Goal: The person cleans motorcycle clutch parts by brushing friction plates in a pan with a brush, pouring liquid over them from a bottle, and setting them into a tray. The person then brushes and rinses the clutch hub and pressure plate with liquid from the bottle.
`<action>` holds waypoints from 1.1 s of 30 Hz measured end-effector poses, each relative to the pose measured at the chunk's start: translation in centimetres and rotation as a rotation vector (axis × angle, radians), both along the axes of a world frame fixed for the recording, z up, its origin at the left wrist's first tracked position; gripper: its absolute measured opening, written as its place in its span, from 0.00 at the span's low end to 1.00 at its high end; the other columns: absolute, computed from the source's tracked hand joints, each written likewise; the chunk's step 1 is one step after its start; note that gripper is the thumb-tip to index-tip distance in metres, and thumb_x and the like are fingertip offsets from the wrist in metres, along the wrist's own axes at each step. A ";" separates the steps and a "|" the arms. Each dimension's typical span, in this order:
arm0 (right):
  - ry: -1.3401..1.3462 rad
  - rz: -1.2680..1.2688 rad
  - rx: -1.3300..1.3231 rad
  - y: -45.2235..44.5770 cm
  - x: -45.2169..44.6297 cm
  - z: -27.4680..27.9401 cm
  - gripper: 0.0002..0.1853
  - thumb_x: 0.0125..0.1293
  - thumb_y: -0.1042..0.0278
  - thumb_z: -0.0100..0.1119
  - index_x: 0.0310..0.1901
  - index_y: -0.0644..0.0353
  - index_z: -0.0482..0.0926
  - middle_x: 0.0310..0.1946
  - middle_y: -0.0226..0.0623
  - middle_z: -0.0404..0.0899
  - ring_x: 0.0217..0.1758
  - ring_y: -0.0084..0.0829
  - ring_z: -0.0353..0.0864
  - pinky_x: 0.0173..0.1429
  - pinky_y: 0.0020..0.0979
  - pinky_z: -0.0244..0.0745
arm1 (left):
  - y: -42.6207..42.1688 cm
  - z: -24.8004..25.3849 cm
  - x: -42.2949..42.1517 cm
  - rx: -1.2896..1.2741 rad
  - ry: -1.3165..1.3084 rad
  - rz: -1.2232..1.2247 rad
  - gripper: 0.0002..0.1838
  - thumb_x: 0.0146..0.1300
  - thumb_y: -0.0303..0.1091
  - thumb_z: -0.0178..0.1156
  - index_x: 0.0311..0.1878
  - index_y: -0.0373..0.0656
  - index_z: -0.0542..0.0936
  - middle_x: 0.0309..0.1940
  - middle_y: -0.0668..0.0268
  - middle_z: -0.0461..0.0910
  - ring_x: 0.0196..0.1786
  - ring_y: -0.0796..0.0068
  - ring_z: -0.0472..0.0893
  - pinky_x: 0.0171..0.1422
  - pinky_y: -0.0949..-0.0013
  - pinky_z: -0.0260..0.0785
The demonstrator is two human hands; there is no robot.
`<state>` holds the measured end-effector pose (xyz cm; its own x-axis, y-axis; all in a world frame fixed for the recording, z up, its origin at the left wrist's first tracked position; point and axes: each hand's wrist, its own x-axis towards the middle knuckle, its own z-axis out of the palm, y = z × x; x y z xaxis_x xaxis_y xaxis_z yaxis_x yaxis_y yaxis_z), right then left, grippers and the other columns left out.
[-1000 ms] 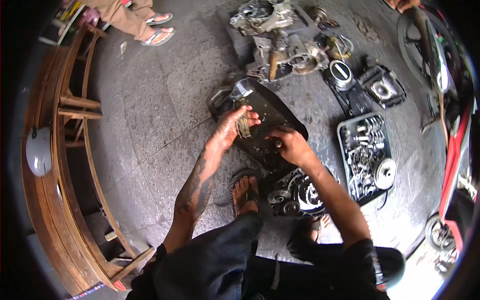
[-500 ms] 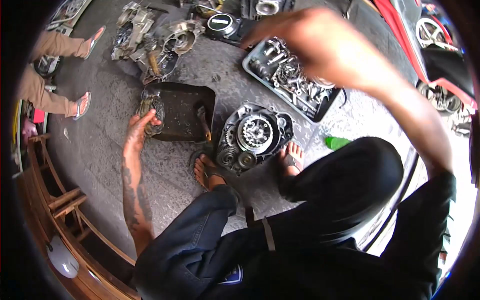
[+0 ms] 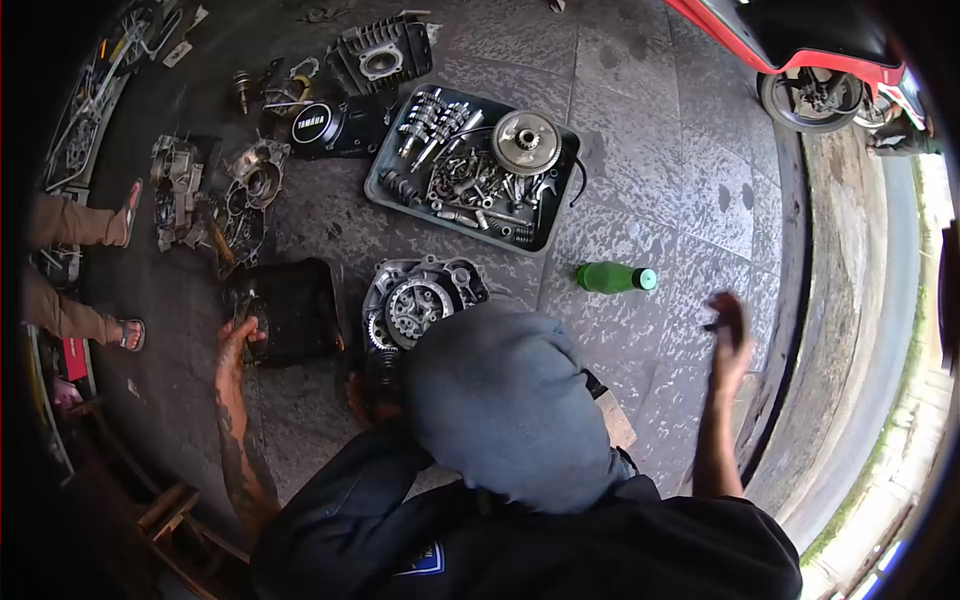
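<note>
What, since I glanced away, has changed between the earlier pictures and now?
The right hand moved from over the black tray rightward, past the green bottle; the view swung right too. The left hand stays at the black tray, its grip unclear. The engine case and parts tray stayed on the floor.

1. Our right hand point(image 3: 732, 335), raised over the parts tray point(image 3: 545, 222) half a second ago, is now out over the floor tiles point(image 3: 650, 360), right of the green bottle point(image 3: 608, 278).
2. We see that bottle whole now; before, it was partly hidden.
3. The tray's large gear wheel point(image 3: 525, 142), mostly blocked earlier, has come clear.
4. Grey fabric point(image 3: 505, 400) now covers part of the engine casing point(image 3: 418, 266).
</note>
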<state>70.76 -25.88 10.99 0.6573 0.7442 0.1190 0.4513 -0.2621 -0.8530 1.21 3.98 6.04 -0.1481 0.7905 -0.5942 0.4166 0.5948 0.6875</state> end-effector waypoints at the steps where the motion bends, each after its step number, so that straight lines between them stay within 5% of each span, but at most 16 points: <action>1: 0.066 0.064 -0.073 -0.8 -1.2 -3.4 0.26 0.63 0.74 0.59 0.64 0.60 0.70 0.57 0.44 0.77 0.60 0.37 0.78 0.47 0.34 0.83 | 0.3 0.3 0.1 -0.032 0.037 0.043 0.11 0.56 0.38 0.69 0.38 0.46 0.81 0.28 0.71 0.80 0.32 0.77 0.81 0.51 0.67 0.70; 3: 0.169 0.071 -0.151 0.2 -5.3 -8.6 0.38 0.58 0.81 0.62 0.71 0.58 0.60 0.65 0.43 0.68 0.68 0.38 0.68 0.59 0.39 0.76 | 0.8 0.0 0.0 -0.041 -0.001 0.145 0.10 0.56 0.34 0.70 0.40 0.43 0.81 0.29 0.68 0.80 0.33 0.72 0.82 0.47 0.66 0.75; 6: 0.090 0.086 0.025 2.2 -6.8 -17.0 0.53 0.50 0.71 0.77 0.73 0.62 0.51 0.69 0.53 0.60 0.66 0.40 0.69 0.63 0.43 0.72 | 0.3 -1.3 0.0 0.030 -0.343 0.198 0.11 0.61 0.29 0.66 0.46 0.39 0.79 0.39 0.63 0.81 0.43 0.66 0.84 0.51 0.64 0.79; 8: 0.229 0.002 -0.110 2.8 -6.7 -21.3 0.50 0.49 0.73 0.77 0.71 0.67 0.53 0.64 0.51 0.64 0.60 0.41 0.72 0.61 0.40 0.71 | -0.2 0.6 1.6 0.021 -0.326 0.135 0.12 0.63 0.31 0.64 0.47 0.39 0.77 0.40 0.64 0.81 0.46 0.68 0.84 0.55 0.68 0.77; 10: 0.098 0.085 0.040 2.9 -5.6 -26.3 0.41 0.53 0.76 0.73 0.67 0.67 0.60 0.57 0.49 0.72 0.57 0.38 0.74 0.61 0.40 0.71 | -0.3 2.1 2.1 0.031 -0.334 0.082 0.10 0.65 0.34 0.63 0.45 0.40 0.78 0.38 0.65 0.82 0.46 0.67 0.84 0.55 0.66 0.75; 15: 0.143 -0.015 -0.097 2.1 -5.2 -26.9 0.39 0.51 0.74 0.74 0.64 0.65 0.63 0.53 0.49 0.75 0.53 0.41 0.77 0.57 0.41 0.73 | -0.2 3.3 1.7 -0.012 -0.368 0.106 0.10 0.70 0.39 0.58 0.44 0.42 0.79 0.36 0.66 0.82 0.45 0.66 0.85 0.54 0.65 0.75; 22: 0.036 0.088 -0.252 6.7 -6.6 -14.8 0.37 0.48 0.70 0.74 0.60 0.64 0.67 0.47 0.49 0.79 0.47 0.45 0.81 0.52 0.41 0.75 | -1.9 2.3 1.7 0.149 -0.651 0.196 0.13 0.73 0.41 0.53 0.48 0.42 0.79 0.40 0.62 0.83 0.51 0.61 0.83 0.55 0.63 0.76; 29: -0.532 1.162 -0.242 26.2 -15.6 9.5 0.37 0.45 0.66 0.76 0.58 0.63 0.70 0.44 0.53 0.81 0.46 0.54 0.82 0.50 0.46 0.78 | -1.7 -1.6 3.8 0.341 -0.924 0.318 0.12 0.72 0.39 0.53 0.46 0.41 0.78 0.47 0.55 0.82 0.53 0.57 0.82 0.59 0.58 0.75; 33: -0.934 1.411 -0.415 31.8 -24.6 15.4 0.34 0.50 0.60 0.73 0.58 0.61 0.70 0.45 0.51 0.80 0.49 0.53 0.81 0.53 0.48 0.76 | -1.6 -2.8 5.0 0.359 -0.947 0.322 0.13 0.72 0.41 0.53 0.49 0.41 0.76 0.48 0.54 0.82 0.52 0.57 0.82 0.59 0.60 0.74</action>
<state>46.16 5.88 26.44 -0.6410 0.7133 -0.2834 0.7660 0.6177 -0.1781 6.21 2.37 3.23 0.0195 0.9485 -0.3162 -0.5213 0.2795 0.8063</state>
